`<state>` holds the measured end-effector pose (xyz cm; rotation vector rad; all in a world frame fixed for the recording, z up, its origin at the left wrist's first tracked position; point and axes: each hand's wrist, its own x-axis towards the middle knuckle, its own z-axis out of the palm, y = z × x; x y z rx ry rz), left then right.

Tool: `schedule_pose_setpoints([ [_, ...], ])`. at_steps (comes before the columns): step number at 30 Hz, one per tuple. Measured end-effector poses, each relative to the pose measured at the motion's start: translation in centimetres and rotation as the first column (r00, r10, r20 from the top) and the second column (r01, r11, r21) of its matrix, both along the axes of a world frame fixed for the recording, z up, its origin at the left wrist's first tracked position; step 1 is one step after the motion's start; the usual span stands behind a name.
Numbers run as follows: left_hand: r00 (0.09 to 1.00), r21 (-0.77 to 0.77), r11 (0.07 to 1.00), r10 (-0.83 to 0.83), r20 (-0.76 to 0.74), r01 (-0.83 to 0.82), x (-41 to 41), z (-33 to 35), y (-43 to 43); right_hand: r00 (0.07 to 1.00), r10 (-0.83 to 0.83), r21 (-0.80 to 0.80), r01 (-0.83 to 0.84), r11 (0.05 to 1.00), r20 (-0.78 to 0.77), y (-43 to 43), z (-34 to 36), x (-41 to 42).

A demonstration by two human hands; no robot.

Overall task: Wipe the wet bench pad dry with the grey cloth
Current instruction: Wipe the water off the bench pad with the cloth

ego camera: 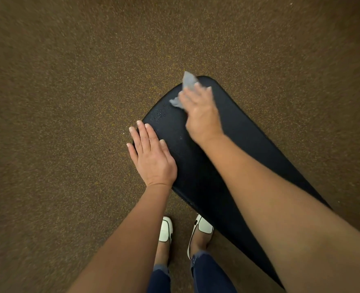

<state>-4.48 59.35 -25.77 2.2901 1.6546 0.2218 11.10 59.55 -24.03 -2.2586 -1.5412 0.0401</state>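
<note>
Looking down at the bench pad, we see its long axis run from about 5 o'clock near our shoes to about 11 o'clock at its rounded far end. Our right hand is at that far end, gripping the grey cloth bunched beneath its fingers. One corner of the cloth sticks out past the fingertips at 12 o'clock and another out at the thumb side. The hand is blurred, so we cannot tell how tightly it holds.

Our left hand lies flat with its fingers straight on the pad's 9 o'clock edge, holding nothing and seemingly steadying the pad.

What matters for the next stroke is a patch of water droplets glinting on the pad. It sits at roughly 9 o'clock from the right hand and just past the left fingertips at about 1 o'clock. The left hand is nearer, but it has no cloth. We judge the cloth should sweep sideways across the pad's width toward 9 o'clock. After that, the strokes could work back along the long axis toward 5 o'clock.
</note>
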Motion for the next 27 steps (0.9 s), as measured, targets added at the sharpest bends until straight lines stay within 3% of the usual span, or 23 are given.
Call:
schedule_pose_setpoints([
  [2,1.000,-0.003,1.000,0.004,-0.001,-0.004,0.0,0.0,0.0,0.971,0.228,0.013,-0.228,0.974,-0.072,-0.6,0.2,-3.5],
  [4,1.000,-0.011,1.000,0.001,-0.003,-0.001,0.0,0.0,0.0,0.929,0.367,0.049,-0.365,0.930,-0.051,-1.3,-0.2,-3.6],
  [6,1.000,-0.011,1.000,-0.010,0.002,0.010,0.0,0.0,0.0,0.965,0.258,0.032,-0.260,0.965,0.036,-1.0,-0.8,-0.8],
  [9,1.000,-0.011,1.000,0.002,0.031,-0.002,0.0,-0.1,0.1,0.996,-0.094,-0.053,0.094,0.994,0.011,0.6,0.1,0.5],
  [10,0.999,-0.010,1.000,0.010,0.041,-0.009,0.0,-0.2,0.1,0.996,-0.087,-0.073,0.086,0.994,-0.005,1.3,0.6,-1.0],
  [14,0.993,-0.014,0.999,0.035,0.112,-0.034,-0.2,-0.3,0.1,0.928,0.354,0.010,-0.355,0.935,-0.117,0.2,0.3,-4.6],
  [16,0.989,-0.019,0.999,0.032,0.141,-0.029,-0.3,-0.2,0.1,0.944,0.328,0.031,-0.328,0.944,-0.022,-1.1,-0.8,-1.3],
  [19,0.983,-0.026,0.998,0.053,0.173,-0.049,-0.3,-0.3,0.1,1.000,0.008,-0.036,-0.009,0.999,-0.021,-0.5,-0.6,2.0],
  [20,0.982,-0.026,0.998,0.056,0.183,-0.052,-0.3,-0.3,0.1,0.999,-0.017,-0.028,0.017,0.999,-0.032,0.2,-0.1,0.8],
  [24,0.982,-0.021,0.998,0.063,0.181,-0.060,-0.3,-0.2,0.2,0.940,0.328,0.043,-0.325,0.945,-0.096,-1.6,0.5,-5.4],
  [26,0.985,-0.015,0.999,0.042,0.168,-0.040,-0.4,-0.1,0.2,0.924,0.375,0.051,-0.372,0.927,-0.079,-4.8,-0.1,-3.9],
  [27,0.986,-0.015,0.999,0.034,0.161,-0.032,-0.4,-0.1,0.2,0.948,0.316,0.050,-0.314,0.948,-0.033,-5.6,-0.5,-2.2],
])
